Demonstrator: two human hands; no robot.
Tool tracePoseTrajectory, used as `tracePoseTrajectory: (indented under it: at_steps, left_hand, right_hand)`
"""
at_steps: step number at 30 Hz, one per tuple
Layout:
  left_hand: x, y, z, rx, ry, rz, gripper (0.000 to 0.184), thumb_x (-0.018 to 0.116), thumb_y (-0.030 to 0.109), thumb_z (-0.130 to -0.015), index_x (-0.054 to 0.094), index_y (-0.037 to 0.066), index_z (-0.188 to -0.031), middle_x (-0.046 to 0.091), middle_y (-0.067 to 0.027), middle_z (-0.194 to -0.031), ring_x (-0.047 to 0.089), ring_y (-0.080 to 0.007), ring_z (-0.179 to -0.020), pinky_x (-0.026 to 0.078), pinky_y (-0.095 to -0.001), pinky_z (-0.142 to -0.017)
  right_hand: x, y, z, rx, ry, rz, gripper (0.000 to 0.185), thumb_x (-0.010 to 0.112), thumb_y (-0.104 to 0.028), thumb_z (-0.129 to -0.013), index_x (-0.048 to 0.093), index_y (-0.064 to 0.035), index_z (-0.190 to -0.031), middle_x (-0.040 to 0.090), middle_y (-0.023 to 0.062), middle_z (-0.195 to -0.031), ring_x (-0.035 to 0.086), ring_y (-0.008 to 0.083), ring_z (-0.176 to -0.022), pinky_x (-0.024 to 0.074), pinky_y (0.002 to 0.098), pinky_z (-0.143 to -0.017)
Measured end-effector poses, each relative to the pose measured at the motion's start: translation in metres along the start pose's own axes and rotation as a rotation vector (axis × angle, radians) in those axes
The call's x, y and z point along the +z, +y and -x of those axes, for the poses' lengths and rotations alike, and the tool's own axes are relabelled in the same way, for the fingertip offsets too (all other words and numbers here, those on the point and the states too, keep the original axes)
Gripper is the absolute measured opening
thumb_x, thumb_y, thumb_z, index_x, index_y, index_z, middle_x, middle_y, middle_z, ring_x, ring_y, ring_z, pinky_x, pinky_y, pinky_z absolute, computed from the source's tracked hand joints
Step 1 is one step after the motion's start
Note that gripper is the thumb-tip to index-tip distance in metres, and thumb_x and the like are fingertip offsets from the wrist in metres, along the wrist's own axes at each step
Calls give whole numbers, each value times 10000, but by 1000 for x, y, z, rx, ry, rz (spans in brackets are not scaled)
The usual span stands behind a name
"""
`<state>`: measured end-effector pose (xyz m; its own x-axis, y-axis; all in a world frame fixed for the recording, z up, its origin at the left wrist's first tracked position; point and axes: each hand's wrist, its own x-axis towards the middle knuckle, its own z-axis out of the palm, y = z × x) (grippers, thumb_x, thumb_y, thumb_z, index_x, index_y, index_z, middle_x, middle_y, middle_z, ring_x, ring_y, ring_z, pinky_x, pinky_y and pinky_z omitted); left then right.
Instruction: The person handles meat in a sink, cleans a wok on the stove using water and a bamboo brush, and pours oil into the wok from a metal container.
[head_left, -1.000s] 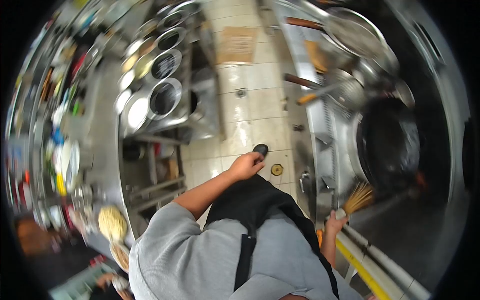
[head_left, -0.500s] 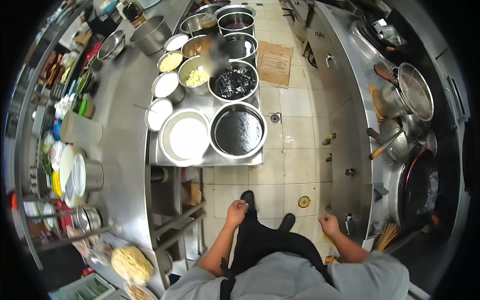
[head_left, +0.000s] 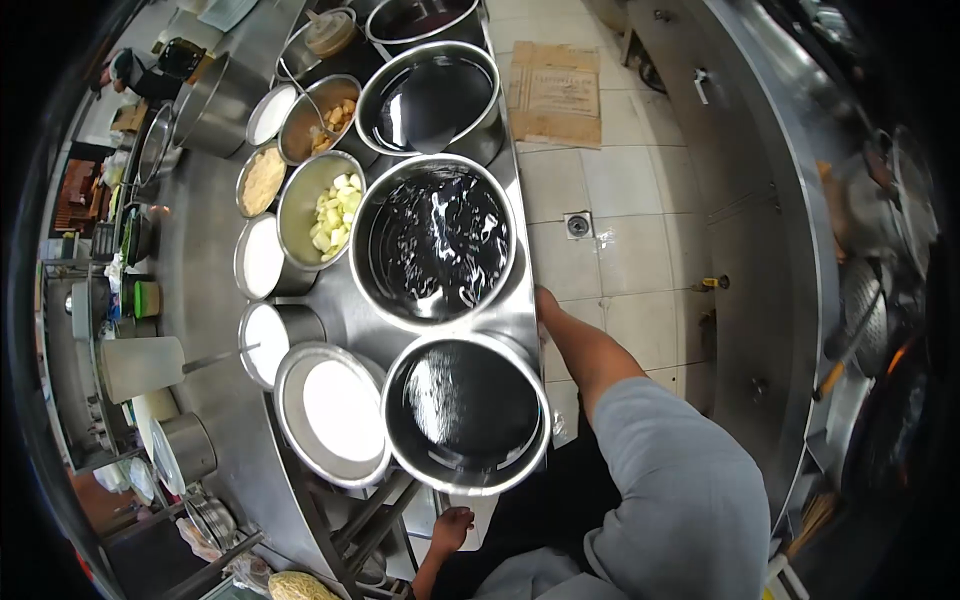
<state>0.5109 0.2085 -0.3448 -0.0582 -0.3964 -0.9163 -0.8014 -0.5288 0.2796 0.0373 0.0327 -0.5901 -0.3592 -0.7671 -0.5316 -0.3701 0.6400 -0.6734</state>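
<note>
My left hand (head_left: 452, 529) is closed, with nothing visible in it, low beside the near end of the metal table (head_left: 350, 300). My right arm reaches forward along the table's right side. Only a small part of my right hand (head_left: 543, 304) shows at that edge, and its fingers are hidden. Nearest to it are a round pot of rippling dark liquid (head_left: 435, 240) and a second pot of smooth dark liquid (head_left: 462, 402). To their left stand a pot of white contents (head_left: 345, 410) and a bowl of pale green chunks (head_left: 338, 215).
Farther along the table are another dark-liquid pot (head_left: 430, 100) and a bowl of brown chunks (head_left: 338, 115). Cardboard (head_left: 555, 95) lies on the tiled floor near a drain (head_left: 578, 225). A strainer (head_left: 865, 310) and a dark wok (head_left: 895, 430) are on the right counter.
My right hand held a bamboo brush, then was an empty fist; now it is at the table's edge. The view has moved closer to the pots. My left hand has dropped lower in view.
</note>
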Motion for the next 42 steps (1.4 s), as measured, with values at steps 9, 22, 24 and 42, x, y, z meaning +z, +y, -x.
tracePoseTrajectory:
  at_steps: [9, 22, 24, 42]
  left_hand:
    - [35, -9, -17, 17, -5, -119, 275, 639, 237, -914, 652, 3, -1058, 697, -104, -940, 685, -202, -880, 531, -331, -794]
    - [42, 40, -49, 54, -66, -137, 304, 658, 217, -906, 631, 4, -1122, 688, -97, -962, 667, -180, -880, 525, -317, -787]
    - [44, 45, -57, 86, -75, -144, 310, 661, 214, -905, 628, 4, -1132, 687, -96, -965, 665, -177, -881, 524, -315, -786]
    - [125, 119, -85, 391, -256, -348, 348, 674, 263, -915, 635, 32, -1173, 690, -114, -1021, 655, -201, -947, 510, -341, -878]
  right_hand:
    - [76, -11, -93, 145, 44, -338, 465, 608, -400, -884, 672, 26, -1059, 652, 262, -1133, 613, 413, -1102, 499, 467, -941]
    - [34, 3, -50, 193, 359, -251, 219, 627, -197, -711, 672, 12, -757, 670, 261, -898, 645, 428, -899, 521, 478, -850]
    - [24, 17, -36, 162, 380, -181, 221, 637, -187, -696, 688, 7, -789, 678, 250, -895, 657, 415, -881, 529, 462, -824]
    - [-43, 109, 110, 307, 557, -364, 171, 643, -145, -687, 671, 19, -728, 655, 198, -699, 642, 314, -646, 504, 414, -635]
